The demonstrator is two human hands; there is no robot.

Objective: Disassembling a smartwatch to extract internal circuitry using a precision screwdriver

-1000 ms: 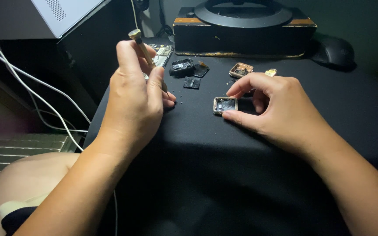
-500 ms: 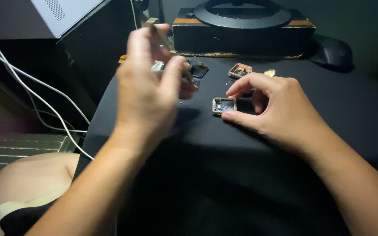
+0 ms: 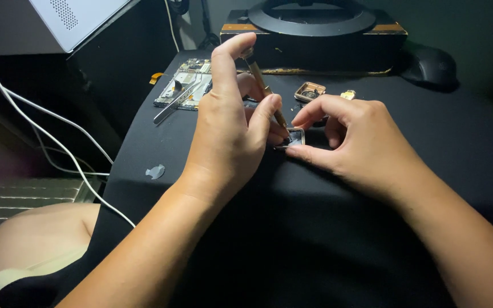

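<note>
My left hand (image 3: 232,134) grips a thin brass-coloured screwdriver (image 3: 265,91) like a pen, tip down on a small square metal-framed part (image 3: 295,137) lying on the black cloth. My right hand (image 3: 355,142) pinches that square part between thumb and forefinger and holds it flat on the cloth. The tool's tip meets the part at its near-left corner, partly hidden by my left thumb.
A green circuit board (image 3: 186,85) with metal tweezers (image 3: 172,102) across it lies at the far left of the black mat (image 3: 326,239). A small gold-rimmed part (image 3: 310,91), a black ring-shaped stand (image 3: 315,25), a dark mouse (image 3: 432,65) and white cables (image 3: 41,131) surround the work area.
My left hand has swung from the upper left toward the right and brought the screwdriver tip down onto the square part. My right hand has stayed in place on that part.
</note>
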